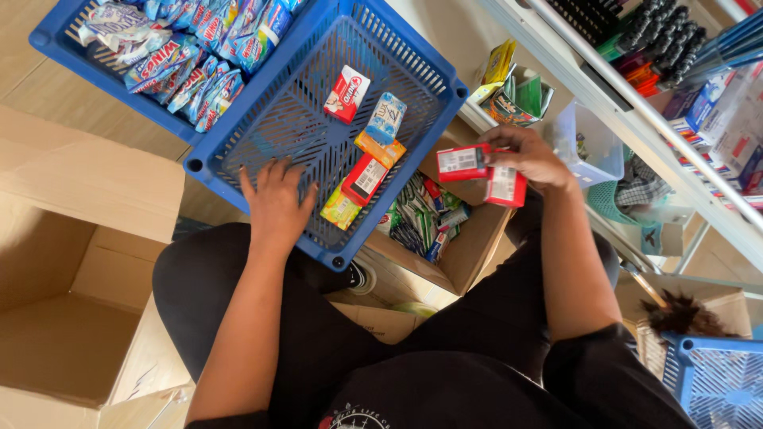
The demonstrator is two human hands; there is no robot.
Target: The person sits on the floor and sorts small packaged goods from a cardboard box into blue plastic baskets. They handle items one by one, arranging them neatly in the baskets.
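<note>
Gripping two small red boxes (pixel 483 173) in my right hand (pixel 531 156) above the cardboard box of packets (pixel 445 238), I rest my left hand (pixel 274 202) flat, fingers spread, inside the blue basket (pixel 318 127).

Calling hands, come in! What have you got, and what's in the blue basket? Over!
Left hand flat on blue basket rim, empty. Right hand gripping two red boxes beside basket. Basket holds few small packets; nothing blocking.

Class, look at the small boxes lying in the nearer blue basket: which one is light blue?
The small light-blue box near the basket's middle, just right of the red-and-white box. The other boxes there are red, orange or yellow-green.
</note>
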